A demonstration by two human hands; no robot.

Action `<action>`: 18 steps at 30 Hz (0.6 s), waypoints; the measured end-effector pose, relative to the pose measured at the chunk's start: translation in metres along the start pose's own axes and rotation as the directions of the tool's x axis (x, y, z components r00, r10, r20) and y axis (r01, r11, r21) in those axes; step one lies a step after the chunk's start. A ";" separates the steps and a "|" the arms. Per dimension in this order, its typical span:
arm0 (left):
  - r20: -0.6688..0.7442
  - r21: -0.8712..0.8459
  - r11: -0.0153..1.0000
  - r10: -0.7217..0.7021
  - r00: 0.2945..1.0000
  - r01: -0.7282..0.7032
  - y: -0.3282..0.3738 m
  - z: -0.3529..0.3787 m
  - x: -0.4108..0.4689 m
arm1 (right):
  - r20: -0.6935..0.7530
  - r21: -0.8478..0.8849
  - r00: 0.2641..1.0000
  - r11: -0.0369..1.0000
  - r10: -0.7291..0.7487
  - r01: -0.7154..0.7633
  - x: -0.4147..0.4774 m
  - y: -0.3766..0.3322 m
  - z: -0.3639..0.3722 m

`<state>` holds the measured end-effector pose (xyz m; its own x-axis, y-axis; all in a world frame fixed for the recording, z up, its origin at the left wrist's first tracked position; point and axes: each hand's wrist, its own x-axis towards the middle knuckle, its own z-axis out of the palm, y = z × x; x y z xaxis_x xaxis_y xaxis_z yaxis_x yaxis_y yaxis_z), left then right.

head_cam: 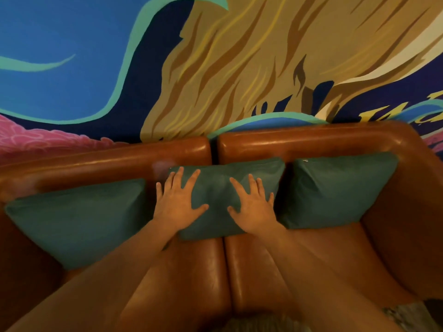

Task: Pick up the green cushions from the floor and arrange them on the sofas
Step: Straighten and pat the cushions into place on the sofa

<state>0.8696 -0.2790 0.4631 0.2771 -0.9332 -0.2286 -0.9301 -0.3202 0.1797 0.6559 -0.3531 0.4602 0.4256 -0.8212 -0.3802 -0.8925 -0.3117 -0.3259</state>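
Three green cushions lean against the backrests of two brown leather sofas that stand side by side. The middle cushion straddles the gap between the sofas. My left hand lies flat on its left half with fingers spread. My right hand presses flat on its right half, fingers also spread. The left cushion rests on the left sofa. The right cushion sits in the corner of the right sofa by its armrest.
A painted mural wall in blue, tan and pink rises directly behind the sofas. The right sofa's armrest closes off the right side. A strip of patterned floor shows at the bottom right.
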 end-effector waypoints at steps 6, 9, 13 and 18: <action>0.113 0.125 0.991 0.026 0.993 -0.040 -0.011 0.031 0.069 | 0.006 -0.134 0.997 0.988 -0.076 0.076 0.089 0.013 0.017; 0.169 0.169 0.986 -0.031 0.985 0.001 -0.016 0.055 0.093 | 0.112 -0.130 0.992 0.989 -0.055 0.070 0.128 0.021 0.029; 0.170 0.195 0.978 -0.102 0.980 0.068 -0.022 0.085 0.101 | 0.158 -0.128 0.986 0.989 -0.056 0.076 0.154 0.030 0.058; 0.119 0.203 0.971 -0.151 0.981 0.124 -0.020 0.105 0.106 | 0.148 -0.100 0.986 0.991 -0.073 0.089 0.166 0.035 0.074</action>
<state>0.8922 -0.3550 0.3352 0.3835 -0.8483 -0.3652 -0.9178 -0.3941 -0.0485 0.7063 -0.4653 0.3212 0.5073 -0.7163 -0.4791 -0.8617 -0.4294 -0.2704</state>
